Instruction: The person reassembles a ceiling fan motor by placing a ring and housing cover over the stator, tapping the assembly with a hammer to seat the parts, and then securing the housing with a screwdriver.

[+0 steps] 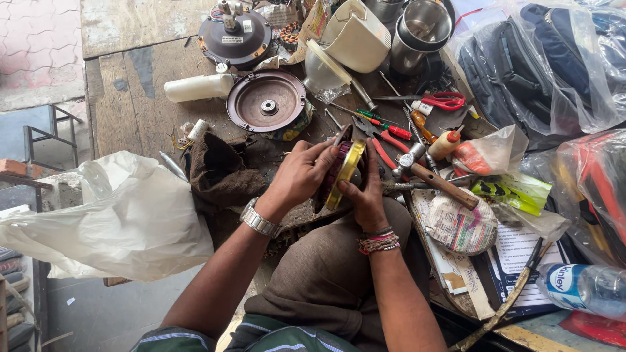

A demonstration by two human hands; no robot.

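Both hands grip a round motor part [342,173] with a yellow rim, held on edge above the lap at the bench's near side; the left hand [298,175] is clamped over its left face; the right hand [366,192] closes around its right side; a hammer [430,177] lies just right; a round brown cover [268,101] sits beyond.

Your hands [332,179] are hemmed in: hammer [430,177] and pliers [385,140] crowd the right, brown cloth [218,171] the left, round metal cover [268,101] ahead; bare table [134,114] lies far left.
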